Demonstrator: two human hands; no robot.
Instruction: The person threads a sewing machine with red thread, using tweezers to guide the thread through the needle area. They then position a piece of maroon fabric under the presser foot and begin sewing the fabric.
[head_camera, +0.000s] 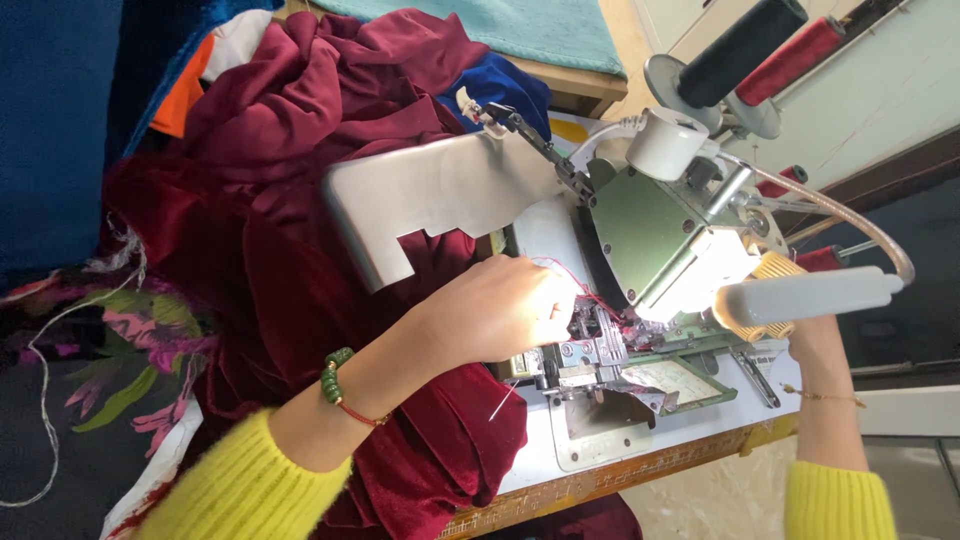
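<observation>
My left hand (500, 305), with a green bead bracelet on the wrist, reaches into the needle area of a green and white sewing machine (650, 250). Its fingertips pinch a thin red thread (560, 268) next to the metal presser foot (590, 340). My right hand (815, 338) is at the machine's far side, beside a ribbed tan handwheel (775, 268). A grey lamp tube (810, 295) hides its fingers. Dark red velvet cloth (280, 200) is heaped left of the machine and runs under my left forearm. Both sleeves are yellow.
A grey metal guard plate (430, 195) sticks out over the cloth. Black and red thread spools (770, 45) stand on a rack behind the machine. Blue and orange fabrics (180, 95) lie at the upper left and floral cloth (130, 340) at the left. The wooden table edge (620, 480) runs below.
</observation>
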